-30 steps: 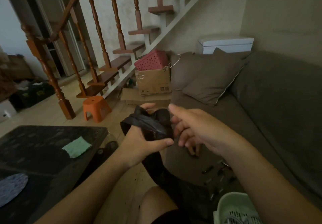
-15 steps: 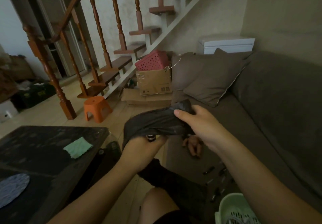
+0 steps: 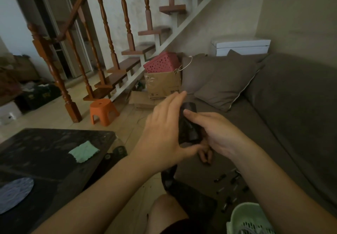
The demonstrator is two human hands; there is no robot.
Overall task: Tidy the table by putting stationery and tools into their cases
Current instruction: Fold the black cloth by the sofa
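Note:
A black fabric case (image 3: 189,124), rolled into a short upright bundle, is held in front of me over the sofa's edge. My right hand (image 3: 220,133) grips it from the right, thumb across its front. Flat against the roll's left side lies my left hand (image 3: 164,133), fingers straight and thumb reaching under it. A loose tail of the black fabric (image 3: 184,188) hangs down to my knee. Several small dark tool bits (image 3: 229,181) lie scattered on the sofa seat below my right forearm.
A dark table (image 3: 45,153) at the left carries a green cloth (image 3: 83,150) and a round patterned mat (image 3: 14,191). A pale green basket (image 3: 244,217) sits at the bottom right. The grey sofa (image 3: 282,124) with cushions fills the right; an orange stool (image 3: 103,111) stands by the stairs.
The black fabric, stretched sideways between both hands before, is now rolled into a compact bundle. My left hand let go its grip and lies flat against it.

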